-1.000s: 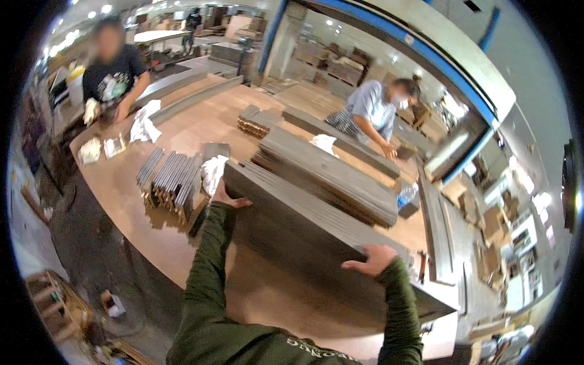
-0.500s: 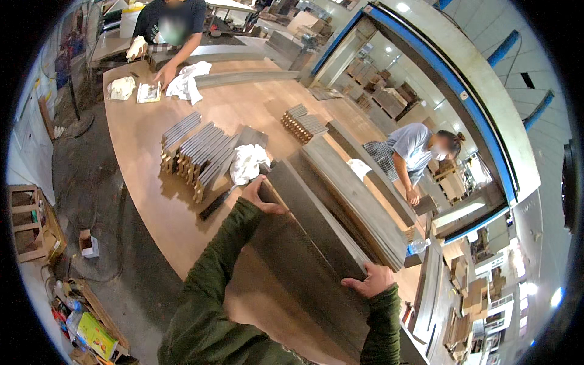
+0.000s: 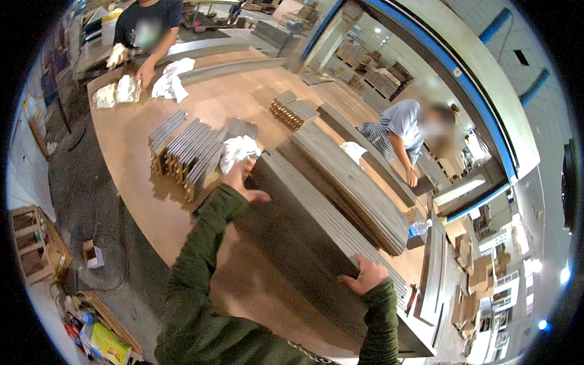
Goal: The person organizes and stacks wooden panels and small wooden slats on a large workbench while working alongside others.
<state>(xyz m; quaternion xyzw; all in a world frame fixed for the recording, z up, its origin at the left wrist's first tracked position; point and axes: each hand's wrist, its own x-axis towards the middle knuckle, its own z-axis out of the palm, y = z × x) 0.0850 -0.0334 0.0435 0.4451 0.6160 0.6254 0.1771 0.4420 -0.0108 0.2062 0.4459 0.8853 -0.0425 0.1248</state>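
Observation:
A stack of long dark grey boards (image 3: pixel 298 234) stands tilted on edge in front of me, several parallel edges showing along its top. My left hand (image 3: pixel 246 184) grips its far left end, with the thumb on the near face. Toward the near right end, my right hand (image 3: pixel 367 275) is closed over the top edge, thumb against the face. A crumpled white cloth (image 3: pixel 239 152) lies just beyond my left fingers. Behind the stack rests another pile of long grey boards (image 3: pixel 347 182). The undersides of the held boards are hidden.
Bundles of narrow grey strips (image 3: pixel 188 146) with brown ends sit on the wooden table (image 3: pixel 131 176), left of the boards. More strips (image 3: pixel 295 108) lie farther back. Two people work across the table. A plastic bottle (image 3: pixel 420 228) stands at right.
The held boards have turned further up on edge, and several of their top edges now show together. Both hands keep hold of them. The far-left person's hand has moved slightly among the cloths.

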